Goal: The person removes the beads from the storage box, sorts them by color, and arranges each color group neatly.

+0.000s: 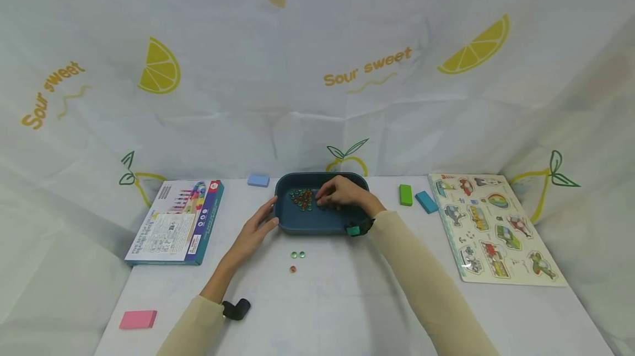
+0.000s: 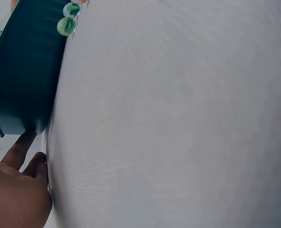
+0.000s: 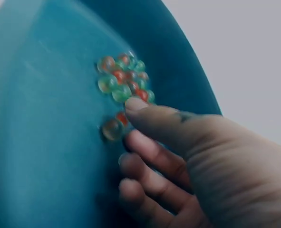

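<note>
Your tray point(image 1: 317, 222), a dark blue rounded rectangle, sits at the table's point(image 1: 347, 301) middle toward the far edge, just short of the backdrop; its long axis runs left to right. Bare tabletop lies open on the near side, broken only by three loose marbles point(image 1: 296, 258) just in front of the tray's near wall. A cluster of glass marbles point(image 1: 303, 199), green and red, lies in the tray's left-centre; the rest of the floor is bare.

Your left hand point(image 1: 259, 225) lies with straight fingers against the tray's outer left wall, at its near corner; in the left wrist view the fingertips point(image 2: 22, 145) touch the rim's underside, holding nothing. Your right hand point(image 1: 343, 193) reaches into the tray from the right, fingers curled downward, thumb tip at the cluster's edge in the right wrist view. Whether a marble is pinched there cannot be told.

To the left, well apart, a box point(image 1: 176, 224) lies flat, a pink block point(image 1: 138, 319) near the front-left corner and a light blue block point(image 1: 258, 180) at the far edge. To the right lie a green block point(image 1: 405, 194), a teal block point(image 1: 426, 201) and a puzzle board point(image 1: 493, 226) along the right edge.
</note>
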### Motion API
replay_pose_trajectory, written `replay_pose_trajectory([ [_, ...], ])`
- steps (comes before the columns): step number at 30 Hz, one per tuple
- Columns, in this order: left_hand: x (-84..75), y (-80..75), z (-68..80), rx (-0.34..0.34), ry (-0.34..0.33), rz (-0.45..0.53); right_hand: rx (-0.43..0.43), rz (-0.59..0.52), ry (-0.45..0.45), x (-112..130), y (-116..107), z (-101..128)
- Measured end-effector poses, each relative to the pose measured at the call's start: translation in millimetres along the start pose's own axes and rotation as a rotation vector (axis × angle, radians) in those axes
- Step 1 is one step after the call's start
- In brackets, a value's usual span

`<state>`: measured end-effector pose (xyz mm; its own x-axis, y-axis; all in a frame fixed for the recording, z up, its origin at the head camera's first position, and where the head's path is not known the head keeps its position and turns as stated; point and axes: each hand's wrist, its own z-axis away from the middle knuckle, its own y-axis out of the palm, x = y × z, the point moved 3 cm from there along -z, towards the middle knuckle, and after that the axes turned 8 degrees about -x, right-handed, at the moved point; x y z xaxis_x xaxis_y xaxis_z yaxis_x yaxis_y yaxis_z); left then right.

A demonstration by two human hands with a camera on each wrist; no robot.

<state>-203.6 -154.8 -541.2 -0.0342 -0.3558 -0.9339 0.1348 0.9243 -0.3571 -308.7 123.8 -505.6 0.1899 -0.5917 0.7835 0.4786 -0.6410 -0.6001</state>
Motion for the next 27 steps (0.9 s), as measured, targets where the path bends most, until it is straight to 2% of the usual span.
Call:
replay_pose_trajectory([
  [16,1.0,0.7,1.0,-0.001,0.015,-0.008,-0.052,0.032,0.011,-0.3,4.6,1.0],
  [22,0.6,0.7,1.4,0.001,0.006,-0.012,-0.079,-0.012,-0.007,11.8,0.1,5.8],
  [27,-0.7,0.3,0.9,0.002,-0.001,-0.006,-0.085,-0.058,-0.064,29.8,-3.3,14.9],
])
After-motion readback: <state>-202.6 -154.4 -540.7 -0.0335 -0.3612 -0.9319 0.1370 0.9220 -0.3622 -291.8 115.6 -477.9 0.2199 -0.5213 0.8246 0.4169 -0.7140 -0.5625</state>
